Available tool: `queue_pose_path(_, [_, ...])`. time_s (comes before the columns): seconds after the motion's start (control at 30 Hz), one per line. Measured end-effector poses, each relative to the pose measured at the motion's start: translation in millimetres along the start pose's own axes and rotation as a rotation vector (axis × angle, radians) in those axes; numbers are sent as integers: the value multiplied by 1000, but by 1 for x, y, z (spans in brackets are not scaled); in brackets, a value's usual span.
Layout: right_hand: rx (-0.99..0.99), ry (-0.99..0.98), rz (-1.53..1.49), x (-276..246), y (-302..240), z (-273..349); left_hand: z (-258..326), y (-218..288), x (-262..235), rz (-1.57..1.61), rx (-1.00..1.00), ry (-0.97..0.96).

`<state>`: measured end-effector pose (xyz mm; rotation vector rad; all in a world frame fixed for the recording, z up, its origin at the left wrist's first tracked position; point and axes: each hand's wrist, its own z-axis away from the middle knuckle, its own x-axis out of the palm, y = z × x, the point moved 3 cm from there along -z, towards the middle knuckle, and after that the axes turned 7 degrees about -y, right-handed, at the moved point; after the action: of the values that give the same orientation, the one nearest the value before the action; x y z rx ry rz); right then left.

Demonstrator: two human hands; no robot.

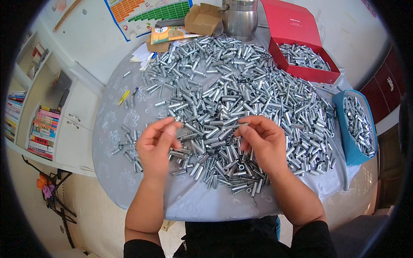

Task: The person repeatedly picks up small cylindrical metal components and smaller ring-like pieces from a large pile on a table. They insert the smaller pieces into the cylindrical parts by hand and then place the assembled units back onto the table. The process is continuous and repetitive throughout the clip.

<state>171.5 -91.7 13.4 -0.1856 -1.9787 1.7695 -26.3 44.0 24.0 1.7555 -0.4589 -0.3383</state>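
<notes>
The biggest risk here looks like a slip: the right hand (263, 139) pinches a slim metal pin (241, 124) between thumb and fingertips, just above a dense heap of small silver metal tubes (223, 99), and if the grip loosens the pin would drop among hundreds of look-alike pieces and be hard to pick out again. A sweep of either forearm could also push tubes off the near rim of the round worktop (129, 180), since the heap runs close to the edge by the person's body. The left hand (157, 144) hovers well apart from the right, its thumb and fingers brought together as if nipping something very small; whether it really holds a piece cannot be told from this view. The pin sits at the right hand's fingertips, pointing toward the left hand, with loose tubes lying directly beneath and between both hands. Farther off, a red box (301, 71) at the far right already holds sorted tubes, and a blue tub (344, 129) at the right edge holds more; it leans at the worktop's rim and, judged from here, a knock might tip it
</notes>
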Motion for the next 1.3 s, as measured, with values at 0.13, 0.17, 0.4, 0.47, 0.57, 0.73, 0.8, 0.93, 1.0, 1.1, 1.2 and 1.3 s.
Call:
queue_pose_path(0.13, [14,88,-35,-4,2,-3,-10,-10,-25,-267,-57,-166])
queue_pose_path(0.17, [-69,156,-37,-5,1,-2,-9,-10,-29,-358,-49,-282])
queue_pose_path(0.4, [-362,340,27,-6,-14,2,-1,2,-21,-823,110,-730])
queue_pose_path(0.47, [-315,261,36,-2,-8,3,0,4,-25,-866,187,-760])
queue_pose_path(0.57, [-257,199,74,-2,-4,4,-1,4,-22,-900,149,-721])
queue_pose_path(0.73, [-210,177,79,-1,-2,3,-1,8,-11,-902,52,-721])
queue_pose_path(0.8, [-200,168,79,-2,-2,3,-2,2,-11,-870,38,-691])
queue_pose_path(0.93, [-187,160,58,0,0,3,-1,-6,-11,-729,3,-592])
queue_pose_path(1.0, [-174,152,49,1,1,3,-1,-6,-10,-707,22,-574])
queue_pose_path(1.1, [-150,137,45,1,3,4,-2,-2,-7,-705,95,-560])
queue_pose_path(1.2, [-147,128,42,2,3,4,-4,-7,-9,-553,104,-485])
queue_pose_path(1.3, [-111,122,48,5,4,4,-3,-14,-12,-233,3,-413])
